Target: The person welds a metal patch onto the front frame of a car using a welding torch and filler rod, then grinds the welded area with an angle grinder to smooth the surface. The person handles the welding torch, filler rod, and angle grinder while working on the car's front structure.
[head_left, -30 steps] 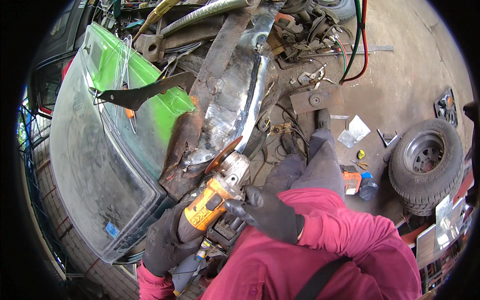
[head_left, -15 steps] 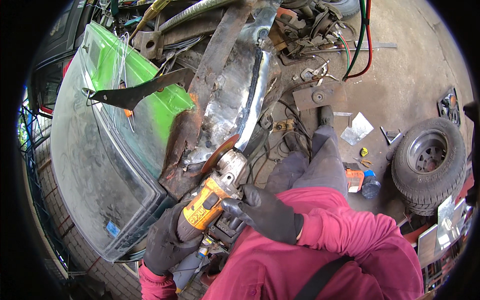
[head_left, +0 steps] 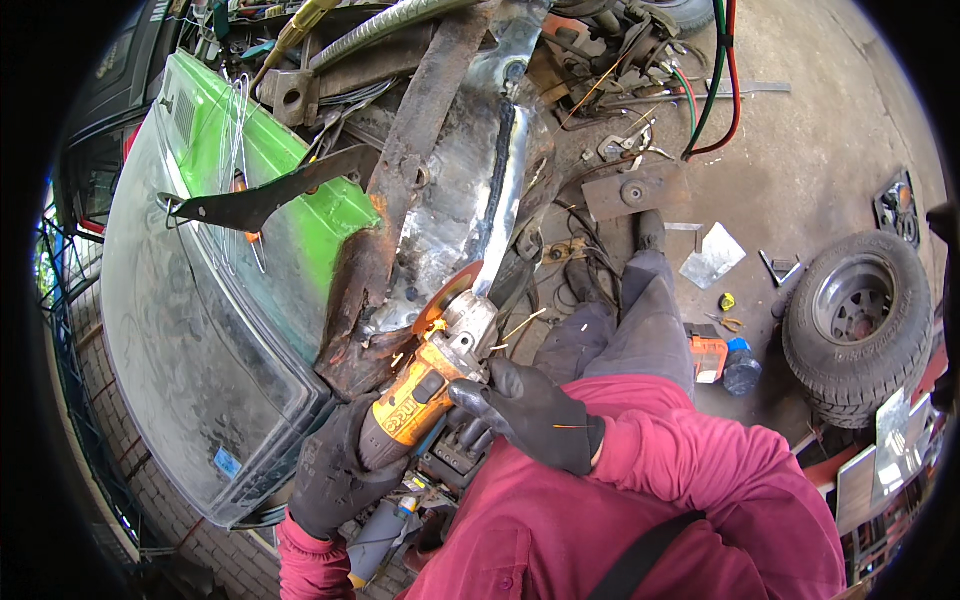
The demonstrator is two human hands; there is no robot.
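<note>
I hold a yellow and black angle grinder (head_left: 425, 385) with both gloved hands. My left hand (head_left: 335, 470) grips its rear body, and my right hand (head_left: 530, 410) closes around the front near the head. The orange grinding disc (head_left: 447, 295) touches the lower end of a long rusty metal beam (head_left: 440, 200) with a bright, ground-down steel face. A few sparks show beside the disc. My red sleeves and grey trouser legs fill the lower middle.
A vehicle windscreen and green body panel (head_left: 200, 300) lie to the left. A spare wheel (head_left: 858, 320) stands at right. Red and green hoses (head_left: 720, 80), metal plates, scraps and hand tools litter the concrete floor. A dark bottle (head_left: 742, 368) sits by my knee.
The grinder has shifted slightly up along the beam, and small sparks now fly from the disc. Both hands keep the same grip.
</note>
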